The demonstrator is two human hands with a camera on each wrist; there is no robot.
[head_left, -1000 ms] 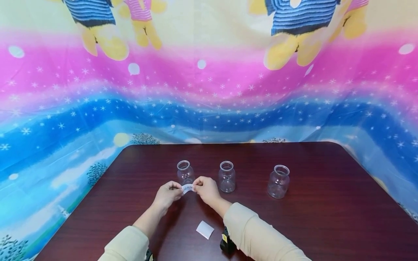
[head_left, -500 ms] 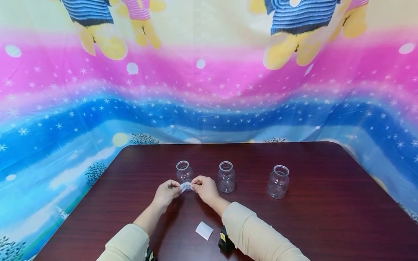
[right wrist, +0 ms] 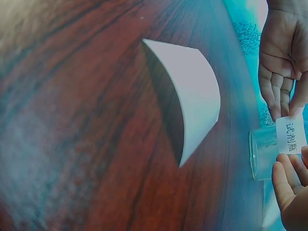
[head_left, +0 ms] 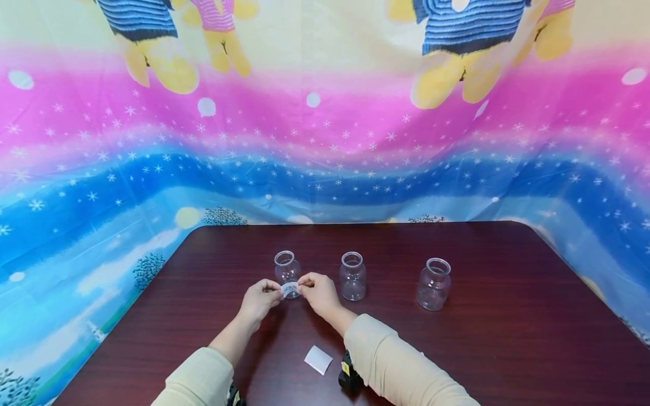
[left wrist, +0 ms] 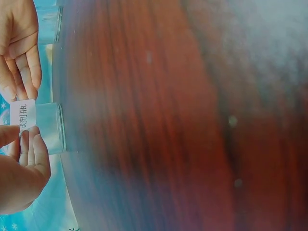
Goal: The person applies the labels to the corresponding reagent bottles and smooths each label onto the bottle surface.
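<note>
My left hand [head_left: 260, 301] and right hand [head_left: 321, 294] pinch opposite ends of a small white label [head_left: 290, 290] between thumb and fingers. It bows upward in the middle and bears printed characters, readable in the right wrist view on the label [right wrist: 291, 137]. Directly behind it stands the leftmost clear glass jar [head_left: 286, 268], upright and lidless. Whether the label touches the glass I cannot tell. In the left wrist view the label [left wrist: 23, 114] overlaps part of that jar [left wrist: 50, 127], with my left hand [left wrist: 24, 180] below it.
A middle jar [head_left: 352, 276] stands just right of my right hand, and a third jar [head_left: 433, 285] farther right. A curled white piece of paper [head_left: 318, 360] lies on the dark wooden table [head_left: 508, 338] near my right sleeve. A printed cloth [head_left: 325, 129] hangs behind.
Both hands have shifted slightly up and left with the label, bringing it over the lower front of the left jar. In the last half second they hold nearly still.
</note>
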